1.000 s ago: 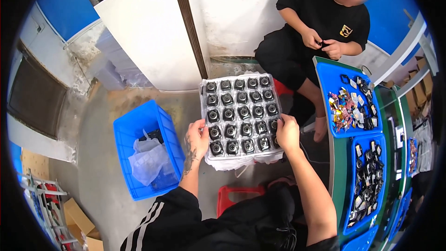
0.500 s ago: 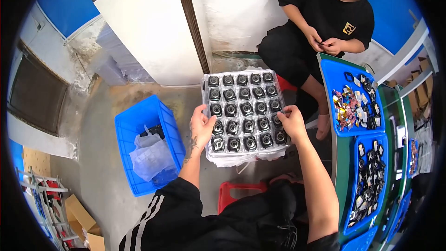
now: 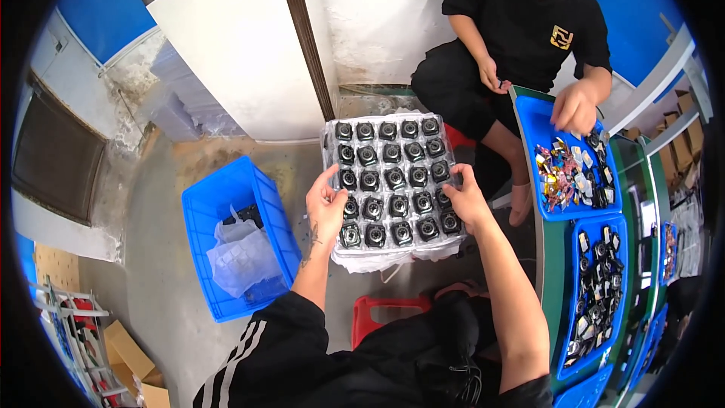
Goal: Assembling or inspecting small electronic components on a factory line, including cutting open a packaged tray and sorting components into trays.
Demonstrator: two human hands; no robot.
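Observation:
A clear plastic tray (image 3: 330, 153) sits in front of me on top of a white-wrapped stack. Its pockets hold rows of small black camera-like units (image 3: 395, 177), each with a round lens-like face. My left hand (image 3: 325, 208) pinches the tray's left edge, thumb on top beside the units. On the opposite side, my right hand (image 3: 467, 200) grips the right edge, its thumb near the outer column. The undersides of my fingers are partly hidden.
To the left stands a blue crate (image 3: 195, 219) with crumpled plastic (image 3: 245, 253). A red stool (image 3: 365, 321) is close below. On the right, a green table (image 3: 550, 272) carries blue trays of parts (image 3: 600, 279). A co-worker (image 3: 521, 23) sits beyond it, one hand over the far tray.
The co-worker's hands have parted, and one now reaches over the blue parts tray. My hands keep their hold on the plastic tray; the view has shifted slightly.

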